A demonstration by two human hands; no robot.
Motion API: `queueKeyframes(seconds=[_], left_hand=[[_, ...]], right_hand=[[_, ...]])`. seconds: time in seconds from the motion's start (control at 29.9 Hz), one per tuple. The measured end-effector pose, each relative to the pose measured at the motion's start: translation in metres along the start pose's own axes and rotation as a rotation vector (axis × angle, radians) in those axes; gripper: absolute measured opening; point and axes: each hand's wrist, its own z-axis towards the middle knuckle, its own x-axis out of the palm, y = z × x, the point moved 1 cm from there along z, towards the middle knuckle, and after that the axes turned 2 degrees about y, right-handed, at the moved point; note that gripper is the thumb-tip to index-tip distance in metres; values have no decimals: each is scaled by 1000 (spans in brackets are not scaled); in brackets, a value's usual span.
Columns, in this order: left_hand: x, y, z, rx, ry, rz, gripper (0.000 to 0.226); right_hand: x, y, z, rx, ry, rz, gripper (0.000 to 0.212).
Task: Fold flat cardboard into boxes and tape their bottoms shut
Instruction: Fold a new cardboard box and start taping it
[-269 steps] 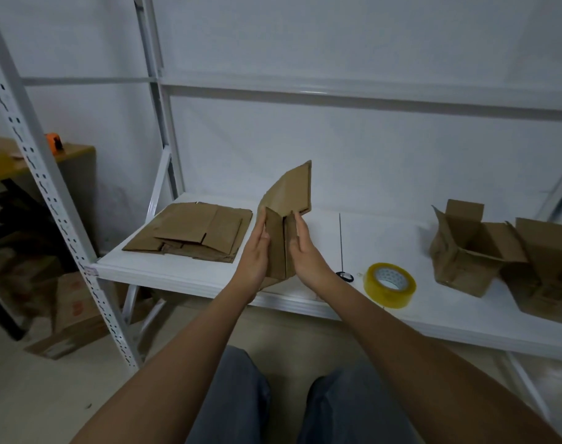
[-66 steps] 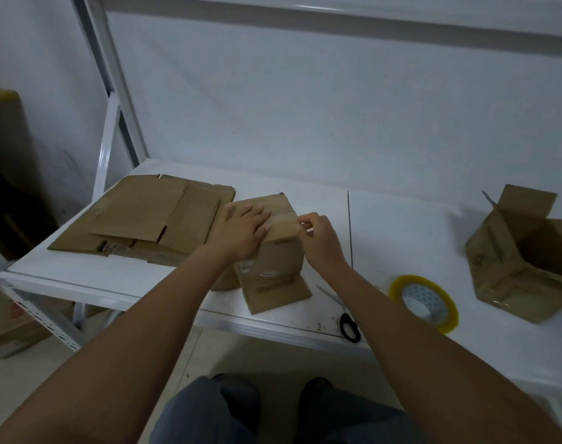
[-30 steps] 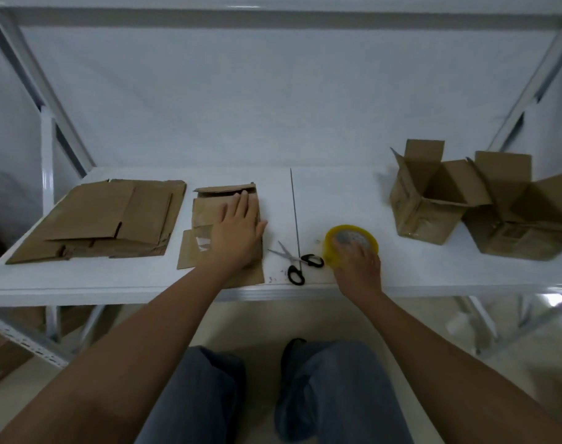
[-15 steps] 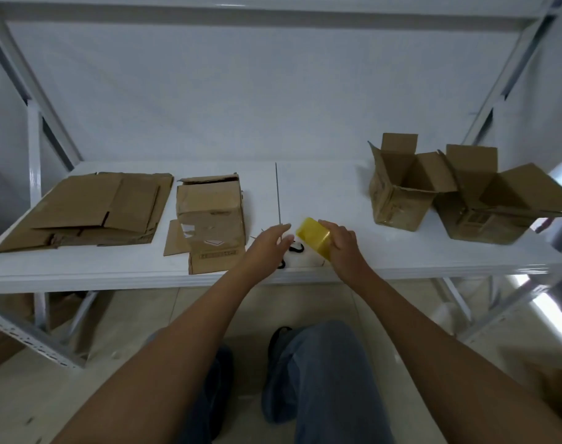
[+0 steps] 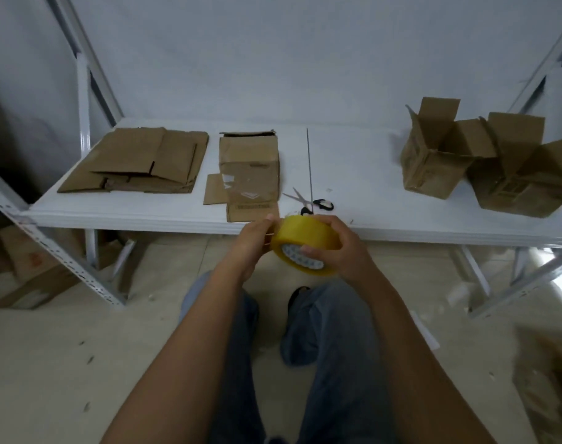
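In the lower middle of the frame, the right hand (image 5: pixel 338 248) is curled around the yellow tape roll (image 5: pixel 305 243), and the left hand (image 5: pixel 255 238) pinches its left edge with thumb and fingertips. On the white shelf (image 5: pixel 353 174) above, the folded box (image 5: pixel 249 168) lies at centre, beside the flat cardboard stack (image 5: pixel 138 161) at left. Two open boxes (image 5: pixel 439 155) at the right show nothing inside.

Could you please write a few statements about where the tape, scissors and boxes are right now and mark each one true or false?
1. The right hand grips the yellow tape roll. True.
2. The scissors are in the left hand. False: they lie on the shelf.
3. The flat cardboard stack lies left of the folded box. True.
4. The two open boxes sit on the floor. False: they stand on the shelf's right side.
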Motion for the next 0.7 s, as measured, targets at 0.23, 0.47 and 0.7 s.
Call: queueKeyframes(seconds=[0.23, 0.47, 0.7], left_hand=[[-5, 14, -5, -21, -46, -155, 14], [-6, 12, -1, 33, -74, -312, 10], [-16, 8, 3, 182, -107, -275, 10]], right_hand=[[7, 5, -4, -4, 41, -74, 54], [0, 7, 9, -40, 89, -98, 55], [2, 3, 11, -50, 115, -95, 55]])
